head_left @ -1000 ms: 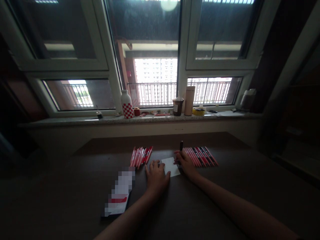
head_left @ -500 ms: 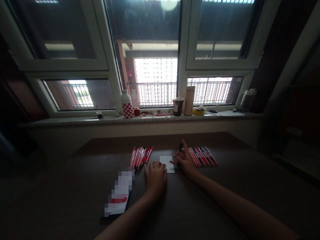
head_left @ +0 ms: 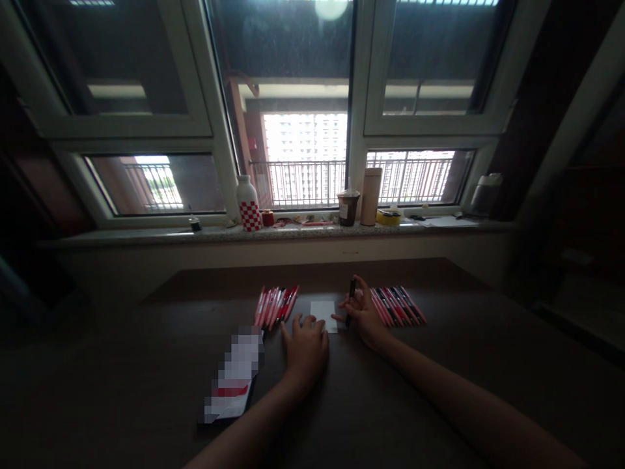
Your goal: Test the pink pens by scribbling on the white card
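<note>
My left hand [head_left: 305, 344] rests on the table with its fingers apart, fingertips at the lower left edge of a small white sheet of paper [head_left: 322, 311]. Nothing shows in its grip. Just right of the paper, my right hand [head_left: 364, 318] holds a dark pen [head_left: 350, 299] upright between its fingers, the index finger at the pen's top. Beside that hand lies a row of red, pink and black pens [head_left: 398, 306]. Another bunch of similar pens [head_left: 276, 307] lies up and to the left of my left hand.
A blurred-out flat object with a dark edge [head_left: 233, 378] lies left of my left forearm on the brown table [head_left: 415, 417]. Along the windowsill stand a checkered bottle [head_left: 249, 205], a drink cup [head_left: 347, 208], a tall tumbler [head_left: 371, 197] and yellow tape [head_left: 388, 217].
The paper has shifted slightly up and to the left. My left hand's fingers have moved a little, and the right index finger has bent over the pen's top.
</note>
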A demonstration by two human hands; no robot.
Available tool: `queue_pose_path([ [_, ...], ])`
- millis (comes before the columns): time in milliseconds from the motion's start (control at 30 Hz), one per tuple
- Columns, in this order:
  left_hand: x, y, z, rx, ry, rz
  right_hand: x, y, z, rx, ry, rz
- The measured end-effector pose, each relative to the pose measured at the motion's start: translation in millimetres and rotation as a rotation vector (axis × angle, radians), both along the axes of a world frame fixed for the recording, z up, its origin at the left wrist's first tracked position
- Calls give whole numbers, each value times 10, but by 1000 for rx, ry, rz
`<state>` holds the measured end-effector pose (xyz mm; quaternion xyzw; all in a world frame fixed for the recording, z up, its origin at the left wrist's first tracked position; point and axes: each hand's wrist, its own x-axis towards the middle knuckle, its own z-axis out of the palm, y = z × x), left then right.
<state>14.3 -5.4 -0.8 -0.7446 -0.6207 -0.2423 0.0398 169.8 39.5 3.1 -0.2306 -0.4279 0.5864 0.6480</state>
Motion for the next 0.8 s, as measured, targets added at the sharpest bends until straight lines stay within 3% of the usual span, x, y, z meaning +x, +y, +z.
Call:
queue_pose_path([
  [533,13,5,30,36,-18,31,19,104,-113,37,-125,-26],
  [633,9,12,46,53,-53,23,38,160,-168,23,-232,-92],
  [800,0,31,45,87,-99,-3,106,146,-153,179,-593,-217],
])
